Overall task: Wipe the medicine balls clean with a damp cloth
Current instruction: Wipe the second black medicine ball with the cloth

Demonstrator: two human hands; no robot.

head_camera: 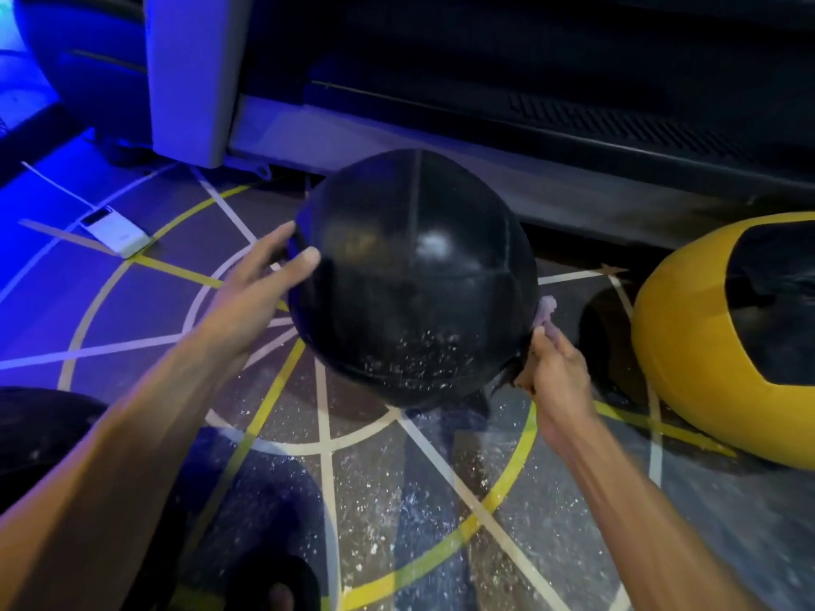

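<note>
Gym floor (353, 478) | ball (414, 280) between hands | left grip (260, 288) open | right grip (551, 368) pinching cloth (546, 311)

We've got the black ball (414, 280) dead ahead, left hand (260, 284) on its left flank, right hand (551, 368) with the cloth (546, 313) tight on its right. Machine base (441, 125) walls off the far side just behind. Yellow ball (688, 346) crowds the right. Open floor (132, 310) lies left and toward us.
</note>
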